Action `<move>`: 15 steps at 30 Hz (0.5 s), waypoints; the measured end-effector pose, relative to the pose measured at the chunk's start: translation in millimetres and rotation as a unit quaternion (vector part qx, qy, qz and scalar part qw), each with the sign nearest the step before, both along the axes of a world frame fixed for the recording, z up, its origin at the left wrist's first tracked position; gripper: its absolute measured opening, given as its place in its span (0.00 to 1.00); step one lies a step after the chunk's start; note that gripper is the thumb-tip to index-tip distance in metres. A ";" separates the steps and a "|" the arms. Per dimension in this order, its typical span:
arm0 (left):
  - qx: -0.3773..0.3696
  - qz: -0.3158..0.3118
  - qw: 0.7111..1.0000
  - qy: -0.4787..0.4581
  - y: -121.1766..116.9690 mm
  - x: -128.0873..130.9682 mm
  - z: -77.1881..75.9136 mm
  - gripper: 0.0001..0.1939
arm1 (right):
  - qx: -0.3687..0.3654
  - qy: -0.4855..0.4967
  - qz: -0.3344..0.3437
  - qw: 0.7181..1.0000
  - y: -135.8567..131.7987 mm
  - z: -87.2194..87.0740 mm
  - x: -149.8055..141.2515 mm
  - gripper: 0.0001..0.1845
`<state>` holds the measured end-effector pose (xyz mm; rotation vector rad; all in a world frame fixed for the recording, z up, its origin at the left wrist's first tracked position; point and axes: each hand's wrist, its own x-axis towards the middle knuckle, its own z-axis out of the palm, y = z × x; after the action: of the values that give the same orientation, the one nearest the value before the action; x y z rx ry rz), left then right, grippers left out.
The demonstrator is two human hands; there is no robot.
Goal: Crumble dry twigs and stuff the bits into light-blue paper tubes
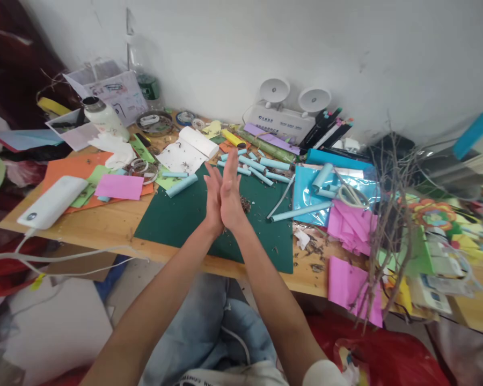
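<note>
My left hand (213, 195) and my right hand (231, 193) are pressed palm to palm above a dark green mat (177, 219). Their fingers are stretched out and point away from me. No object shows between the palms, though their inner faces are hidden. Just right of my right hand, a small heap of brown crumbs (245, 205) lies on the mat. Several light blue paper rolls (260, 174) are scattered beyond the fingertips, and one thicker roll (182, 185) rests to the left at the mat's edge.
Dry twigs (386, 230) rise at the right near pink paper (352, 228). A blue packet (306, 193) lies right of the mat. At the left are a white device (52, 202) with a cable and a pale bottle (105, 118). A twin-lamp unit (282, 120) stands against the wall.
</note>
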<state>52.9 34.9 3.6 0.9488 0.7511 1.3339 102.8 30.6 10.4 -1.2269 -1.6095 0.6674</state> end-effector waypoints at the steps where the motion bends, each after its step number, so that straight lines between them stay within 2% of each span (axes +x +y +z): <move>1: -0.027 0.009 0.999 -0.046 -3.0 0.4 4.1 0.33 | 0.003 0.014 -0.006 1.000 2.3 0.9 1.7 0.41; 6: -0.123 0.022 0.978 -0.167 -8.6 -1.4 19.6 0.31 | -0.031 0.085 -0.025 0.996 14.0 -4.8 7.8 0.45; 10: -0.241 0.011 0.936 -0.257 0.3 -7.8 12.1 0.33 | -0.004 0.185 0.015 0.983 16.4 -0.1 8.7 0.43; 13: -0.243 0.001 0.928 -0.283 6.7 -14.8 2.5 0.33 | 0.009 0.254 0.041 0.966 14.2 9.3 21.4 0.40; 15: -0.224 -0.007 0.938 -0.264 9.8 -19.0 -2.3 0.33 | 0.003 0.211 0.034 0.977 7.7 13.4 33.4 0.34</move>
<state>33.9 44.8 1.3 0.2113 0.5867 1.2499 136.2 38.4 23.7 -0.9497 -1.2988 0.8976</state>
